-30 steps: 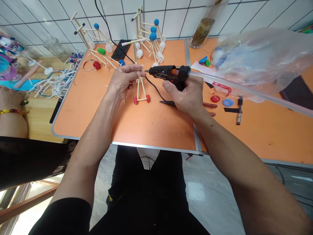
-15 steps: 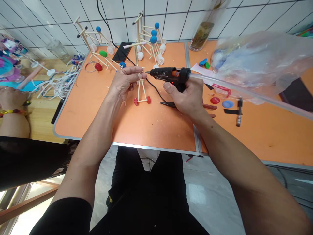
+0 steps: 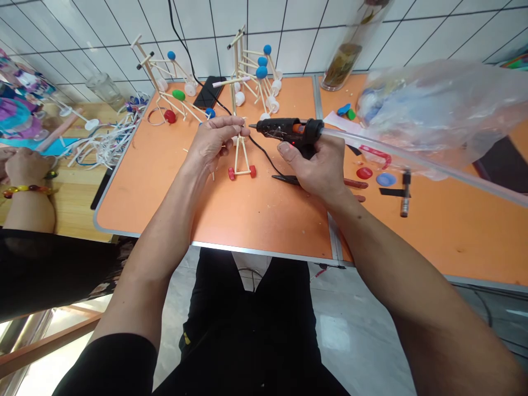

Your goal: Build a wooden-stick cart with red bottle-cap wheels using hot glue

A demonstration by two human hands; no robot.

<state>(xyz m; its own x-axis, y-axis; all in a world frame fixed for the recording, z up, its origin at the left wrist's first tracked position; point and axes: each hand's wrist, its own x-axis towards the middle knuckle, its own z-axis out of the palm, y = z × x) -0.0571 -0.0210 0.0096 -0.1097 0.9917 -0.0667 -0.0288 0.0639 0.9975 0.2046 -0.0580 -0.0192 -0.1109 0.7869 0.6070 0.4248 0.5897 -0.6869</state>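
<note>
A small stick model with red wheels (image 3: 240, 159) is resting on the orange table (image 3: 264, 231), its top being pinched in a narrow grip by the left hand (image 3: 212, 144). At three o'clock, the right hand (image 3: 317, 165) is wrapping firmly around a black glue gun (image 3: 289, 129), its nozzle pointing toward the left fingertips (image 3: 243, 125).

An orange table (image 3: 144, 203) with a metal edge holds wheeled models of wooden sticks (image 3: 236, 55), a black phone (image 3: 208, 92), and red and blue bottle caps (image 3: 364, 173).
</note>
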